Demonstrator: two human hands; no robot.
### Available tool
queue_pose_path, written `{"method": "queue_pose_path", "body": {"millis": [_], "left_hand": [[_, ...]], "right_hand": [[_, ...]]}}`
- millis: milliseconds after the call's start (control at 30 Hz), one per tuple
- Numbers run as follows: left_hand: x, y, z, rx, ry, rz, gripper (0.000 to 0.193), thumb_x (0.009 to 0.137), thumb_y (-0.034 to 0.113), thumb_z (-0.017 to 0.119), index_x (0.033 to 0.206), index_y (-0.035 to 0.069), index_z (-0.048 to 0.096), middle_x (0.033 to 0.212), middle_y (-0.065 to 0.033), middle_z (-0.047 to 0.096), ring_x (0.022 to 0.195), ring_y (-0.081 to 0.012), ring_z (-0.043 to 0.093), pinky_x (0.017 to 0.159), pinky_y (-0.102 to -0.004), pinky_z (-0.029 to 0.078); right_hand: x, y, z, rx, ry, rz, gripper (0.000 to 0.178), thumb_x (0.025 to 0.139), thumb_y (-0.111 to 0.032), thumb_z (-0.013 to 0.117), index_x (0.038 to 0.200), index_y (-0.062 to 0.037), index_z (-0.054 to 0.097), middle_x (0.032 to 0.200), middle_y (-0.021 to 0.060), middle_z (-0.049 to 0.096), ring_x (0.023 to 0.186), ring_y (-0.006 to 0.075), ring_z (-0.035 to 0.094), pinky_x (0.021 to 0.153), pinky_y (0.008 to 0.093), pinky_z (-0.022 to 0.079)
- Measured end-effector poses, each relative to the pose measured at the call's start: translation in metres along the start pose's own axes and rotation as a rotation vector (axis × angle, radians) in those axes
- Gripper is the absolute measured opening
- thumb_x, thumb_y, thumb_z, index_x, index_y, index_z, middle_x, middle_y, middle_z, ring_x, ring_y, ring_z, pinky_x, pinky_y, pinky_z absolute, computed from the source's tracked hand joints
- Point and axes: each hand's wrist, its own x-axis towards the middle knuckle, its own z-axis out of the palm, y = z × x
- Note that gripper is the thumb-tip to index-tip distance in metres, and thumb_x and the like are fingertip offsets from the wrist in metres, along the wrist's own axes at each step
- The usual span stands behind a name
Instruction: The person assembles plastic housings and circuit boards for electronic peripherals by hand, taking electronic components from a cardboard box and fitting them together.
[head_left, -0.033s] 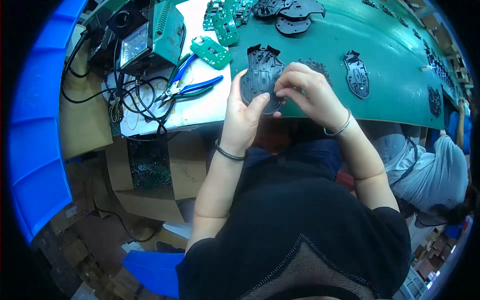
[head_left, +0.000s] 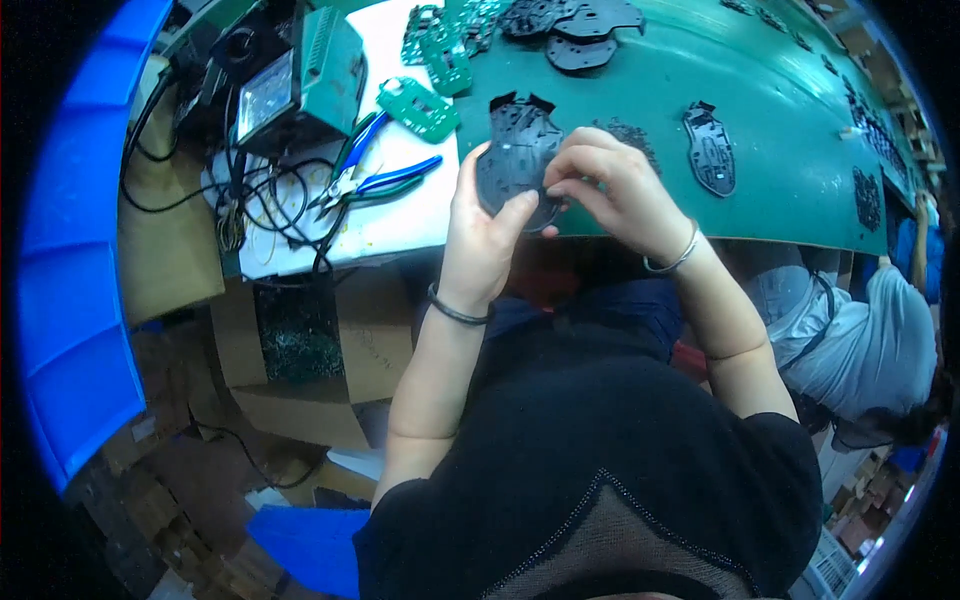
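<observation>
Pliers (head_left: 402,174) and circuit boards (head_left: 418,108) lie near left fingers (head_left: 514,212) gripping black shell (head_left: 518,145), grasp of right fingers (head_left: 574,160) unclear.

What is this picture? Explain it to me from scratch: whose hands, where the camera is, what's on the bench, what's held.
There is no machine doing the work here, only a person's bare hands. The camera sits on that person's head and looks down; its wide fisheye lens bends straight edges.

The left hand holds a black plastic shell. The right hand has its fingertips at the shell's lower right edge; whether they pinch something small is hidden.

On the green bench lie a second shell, stacked black parts and a pile of tiny dark pieces. To the left, a white sheet bears pliers with blue and green handles; green circuit boards lie farther back.
</observation>
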Motion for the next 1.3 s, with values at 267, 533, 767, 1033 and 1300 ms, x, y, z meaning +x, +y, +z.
{"method": "queue_pose_path", "body": {"millis": [267, 533, 767, 1033, 1300], "left_hand": [[0.001, -0.005, 0.004, 0.102, 0.142, 0.058, 0.062, 0.074, -0.009, 0.063, 0.127, 0.006, 0.035, 0.099, -0.0083, 0.057, 0.075, -0.0133, 0.059, 0.056, -0.0204, 0.049], [0.001, -0.001, 0.009, 0.007, 0.03, -0.017, 0.063, 0.074, -0.006, 0.061, 0.129, 0.006, 0.032, 0.105, -0.0125, 0.056, 0.082, -0.0212, 0.063, 0.058, -0.0223, 0.05], [0.001, -0.002, 0.006, -0.037, -0.022, -0.014, 0.06, 0.075, -0.006, 0.059, 0.128, 0.004, 0.032, 0.104, -0.0123, 0.057, 0.082, -0.0199, 0.064, 0.058, -0.0233, 0.051], [0.001, -0.004, 0.001, 0.008, -0.005, 0.008, 0.059, 0.074, -0.008, 0.056, 0.127, 0.003, 0.033, 0.102, -0.0116, 0.058, 0.08, -0.0181, 0.063, 0.056, -0.0218, 0.051], [-0.002, -0.001, 0.003, 0.017, 0.004, 0.008, 0.058, 0.074, -0.009, 0.056, 0.127, 0.003, 0.033, 0.103, -0.012, 0.058, 0.08, -0.0185, 0.064, 0.056, -0.0217, 0.051]], "right_hand": [[-0.005, 0.001, 0.012, 0.034, 0.158, 0.008, 0.025, 0.069, -0.003, 0.07, 0.09, -0.0041, 0.054, 0.083, 0.0088, 0.05, 0.077, 0.0233, 0.056, 0.067, 0.0315, 0.046], [-0.007, 0.01, 0.015, 0.915, 0.125, 0.431, 0.057, 0.079, -0.002, 0.067, 0.127, -0.0024, 0.037, 0.09, 0.0051, 0.055, 0.074, 0.0108, 0.057, 0.058, 0.0227, 0.05], [-0.007, 0.008, 0.014, 1.026, 0.144, 0.429, 0.053, 0.081, 0.002, 0.064, 0.124, 0.0044, 0.034, 0.092, 0.0076, 0.055, 0.077, 0.0101, 0.058, 0.059, 0.0226, 0.053], [-0.009, 0.006, 0.021, 1.011, 0.175, 0.388, 0.053, 0.08, 0.002, 0.065, 0.124, 0.003, 0.035, 0.101, 0.0091, 0.055, 0.083, 0.0121, 0.058, 0.061, 0.0229, 0.052], [-0.009, 0.004, 0.023, 0.968, 0.187, 0.35, 0.051, 0.081, 0.002, 0.064, 0.123, 0.0032, 0.034, 0.097, 0.0087, 0.055, 0.081, 0.0102, 0.058, 0.061, 0.0233, 0.054]]}}
